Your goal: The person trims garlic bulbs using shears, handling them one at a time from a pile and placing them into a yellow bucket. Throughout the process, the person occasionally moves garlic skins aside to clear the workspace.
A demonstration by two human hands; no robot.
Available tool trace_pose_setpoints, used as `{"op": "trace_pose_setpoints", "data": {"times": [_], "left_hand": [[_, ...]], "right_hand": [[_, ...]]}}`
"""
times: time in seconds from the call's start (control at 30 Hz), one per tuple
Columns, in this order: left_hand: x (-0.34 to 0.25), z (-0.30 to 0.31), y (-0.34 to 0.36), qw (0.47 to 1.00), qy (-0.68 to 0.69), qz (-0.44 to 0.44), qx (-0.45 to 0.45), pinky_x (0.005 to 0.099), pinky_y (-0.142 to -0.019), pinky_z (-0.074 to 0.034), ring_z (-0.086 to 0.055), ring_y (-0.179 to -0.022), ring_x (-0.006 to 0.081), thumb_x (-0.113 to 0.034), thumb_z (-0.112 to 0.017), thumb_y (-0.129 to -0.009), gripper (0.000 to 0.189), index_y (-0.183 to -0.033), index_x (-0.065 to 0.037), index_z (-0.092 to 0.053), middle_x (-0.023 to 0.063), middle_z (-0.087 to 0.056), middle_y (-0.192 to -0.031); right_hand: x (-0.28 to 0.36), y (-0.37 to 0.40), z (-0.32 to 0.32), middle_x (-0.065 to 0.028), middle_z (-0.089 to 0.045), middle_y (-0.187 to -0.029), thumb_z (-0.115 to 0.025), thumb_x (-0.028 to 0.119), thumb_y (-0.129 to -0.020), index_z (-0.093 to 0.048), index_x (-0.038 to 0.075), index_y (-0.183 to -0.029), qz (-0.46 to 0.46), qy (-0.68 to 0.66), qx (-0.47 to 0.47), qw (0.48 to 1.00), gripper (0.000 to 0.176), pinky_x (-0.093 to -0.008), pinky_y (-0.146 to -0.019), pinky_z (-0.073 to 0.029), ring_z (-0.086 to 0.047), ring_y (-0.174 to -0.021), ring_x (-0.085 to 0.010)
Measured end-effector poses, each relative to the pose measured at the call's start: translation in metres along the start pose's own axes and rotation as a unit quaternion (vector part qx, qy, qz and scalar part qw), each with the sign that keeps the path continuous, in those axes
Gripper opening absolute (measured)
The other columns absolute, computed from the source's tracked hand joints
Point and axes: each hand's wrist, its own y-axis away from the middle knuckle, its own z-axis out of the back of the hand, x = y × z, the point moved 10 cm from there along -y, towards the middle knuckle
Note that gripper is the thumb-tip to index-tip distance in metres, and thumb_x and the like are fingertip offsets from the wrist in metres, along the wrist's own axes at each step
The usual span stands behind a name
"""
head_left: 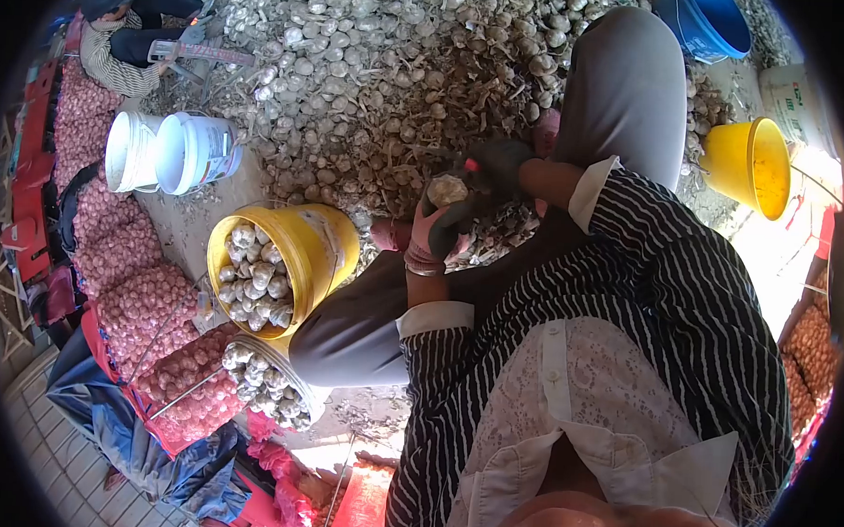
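My left hand, in a pink and grey glove, is closed around a garlic bulb with its pale face turned up. Right beside it, my right hand wears a dark glove, its fingers curled. A small red part shows at those fingers, but the thing they hold is too dark to make out. Both hands are between my bent knees, over a wide heap of garlic bulbs with dry skins and stalks. To the left, a tilted yellow bucket is filled with trimmed garlic bulbs.
A white bucket of garlic stands by my left knee. White buckets lie farther left, near a seated person. Red net sacks line the left side. A blue bucket and a yellow bucket are at right.
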Motion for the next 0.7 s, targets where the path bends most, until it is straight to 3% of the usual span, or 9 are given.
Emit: {"op": "trace_pose_setpoints", "data": {"times": [0.03, 0.07, 0.17, 0.2, 0.33, 0.4, 0.53, 0.6, 0.7], "left_hand": [[-0.04, 0.006, 0.0, 0.98, -0.15, -0.134, -0.004, 0.0329, -0.072, -0.052, -0.064, -0.082, 0.0249, -0.003, -0.068, -0.067, 0.022, -0.089, -0.004, -0.067, 0.0095, -0.065, -0.087], [0.036, 0.014, 0.014, 0.974, 0.143, 0.175, -0.019, 0.0359, -0.077, -0.052, -0.065, -0.086, 0.0247, -0.005, -0.068, -0.069, 0.021, -0.089, -0.007, -0.067, 0.0065, -0.066, -0.088], [0.052, 0.045, 0.024, 0.974, 0.087, 0.181, -0.103, 0.0375, -0.079, -0.052, -0.066, -0.089, 0.0238, -0.008, -0.07, -0.07, 0.021, -0.09, -0.012, -0.068, 0.0025, -0.067, -0.088], [-0.012, 0.048, 0.009, 0.975, -0.196, -0.076, -0.074, 0.0375, -0.08, -0.051, -0.066, -0.089, 0.022, -0.013, -0.073, -0.068, 0.025, -0.092, -0.017, -0.069, -0.0005, -0.069, -0.089], [-0.025, 0.042, 0.006, 0.951, -0.3, -0.047, -0.052, 0.0376, -0.078, -0.052, -0.066, -0.09, 0.0222, -0.015, -0.073, -0.068, 0.026, -0.093, -0.018, -0.069, -0.0005, -0.069, -0.093], [0.042, 0.042, 0.013, 0.954, 0.191, 0.189, -0.129, 0.0381, -0.075, -0.051, -0.066, -0.088, 0.0243, -0.015, -0.073, -0.068, 0.027, -0.094, -0.017, -0.068, -0.0004, -0.069, -0.092], [0.039, 0.03, 0.005, 0.987, 0.01, 0.162, -0.008, 0.0345, -0.06, -0.052, -0.064, -0.075, 0.0249, -0.002, -0.059, -0.08, 0.032, -0.111, 0.002, -0.054, 0.0145, -0.065, -0.088], [0.066, -0.011, 0.021, 0.79, 0.513, 0.335, 0.027, 0.0345, -0.054, -0.05, -0.063, -0.063, 0.0246, -0.004, -0.058, -0.083, 0.028, -0.11, 0.002, -0.054, 0.0139, -0.064, -0.081], [0.062, -0.002, 0.018, 0.828, 0.441, 0.345, -0.012, 0.0333, -0.051, -0.049, -0.06, -0.054, 0.0249, -0.005, -0.058, -0.084, 0.02, -0.103, 0.002, -0.057, 0.0124, -0.062, -0.075]], "right_hand": [[-0.001, 0.0, 0.001, -0.0114, -0.065, -0.097, -0.067, 0.032, -0.076, -0.063, 0.013, -0.099, 0.004, 0.004, -0.002, 1.0, 0.031, -0.046, -0.074, -0.05, -0.065, -0.089, -0.0314], [-0.012, 0.002, -0.001, -0.012, -0.065, -0.098, -0.066, 0.033, -0.077, -0.062, 0.013, -0.102, -0.041, -0.084, 0.0, 0.996, 0.032, -0.0459, -0.075, -0.05, -0.064, -0.09, -0.0313], [-0.013, 0.002, -0.008, -0.0146, -0.064, -0.101, -0.065, 0.034, -0.078, -0.059, 0.012, -0.11, -0.032, -0.128, -0.027, 0.991, 0.039, -0.0458, -0.077, -0.049, -0.063, -0.093, -0.0322], [-0.002, 0.006, -0.002, -0.0164, -0.063, -0.104, -0.065, 0.034, -0.079, -0.056, 0.011, -0.115, 0.01, -0.084, -0.054, 0.995, 0.044, -0.0458, -0.079, -0.049, -0.062, -0.095, -0.0332], [0.027, 0.019, 0.011, -0.0199, -0.06, -0.11, -0.067, 0.035, -0.076, -0.049, 0.011, -0.125, 0.048, -0.027, -0.032, 0.998, 0.057, -0.0459, -0.081, -0.048, -0.061, -0.097, -0.036], [0.04, 0.022, 0.013, -0.0207, -0.058, -0.113, -0.07, 0.033, -0.072, -0.046, 0.01, -0.128, 0.118, 0.06, -0.039, 0.99, 0.065, -0.0469, -0.08, -0.048, -0.06, -0.096, -0.0378], [0.04, 0.025, 0.03, -0.0191, -0.061, -0.107, -0.071, 0.032, -0.069, -0.049, 0.01, -0.126, 0.137, 0.096, -0.112, 0.98, 0.064, -0.0468, -0.079, -0.048, -0.061, -0.095, -0.0359], [0.033, 0.015, 0.016, -0.0178, -0.064, -0.098, -0.07, 0.031, -0.07, -0.056, 0.009, -0.117, 0.067, 0.072, 0.076, 0.992, 0.054, -0.0459, -0.075, -0.05, -0.063, -0.091, -0.035], [0.003, -0.014, -0.015, -0.0148, -0.065, -0.086, -0.069, 0.03, -0.075, -0.061, 0.008, -0.106, 0.0, -0.011, 0.028, 1.0, 0.039, -0.0413, -0.071, -0.051, -0.065, -0.084, -0.03]]}}
